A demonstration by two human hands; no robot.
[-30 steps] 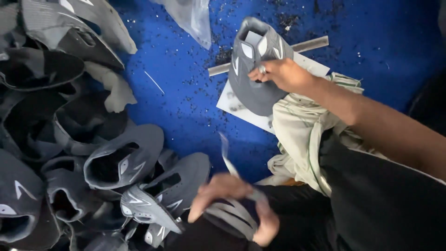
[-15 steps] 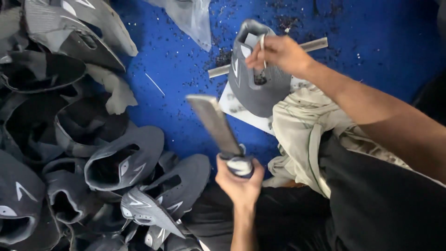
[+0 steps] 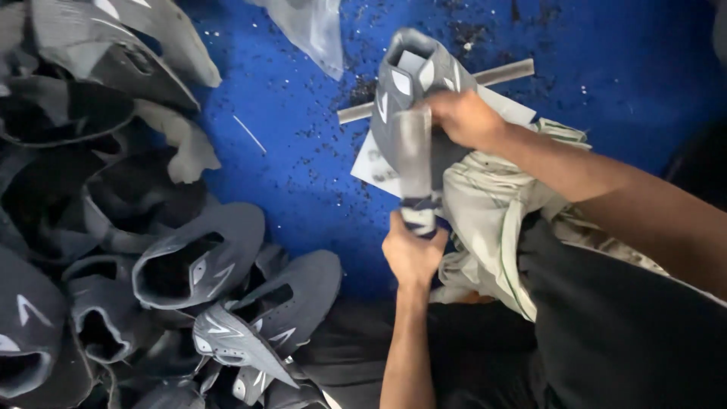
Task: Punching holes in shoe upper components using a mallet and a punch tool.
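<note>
Left hand: the left hand is closed in a fist around the wrapped handle of a flat grey blade-like tool, which stands upright out of the fist.
Tool: its upper end is blurred and lies against the front of the grey shoe upper; whether it touches cannot be told.
Right hand: the right hand grips the shoe upper on its right side, fingers curled over the edge.
Shoe upper: held up above the blue floor, near its far edge, opening turned away, pale triangular marks on its side.
Under the upper: a white sheet of paper and a thin grey bar lie on the floor.
Lap: a pale cloth is bunched just beside the left fist.
Left side of floor: a pile of grey shoe uppers lies heaped, well apart from the hands.
Far edge: a clear plastic bag.
Floor surface: strewn with dark crumbs.
</note>
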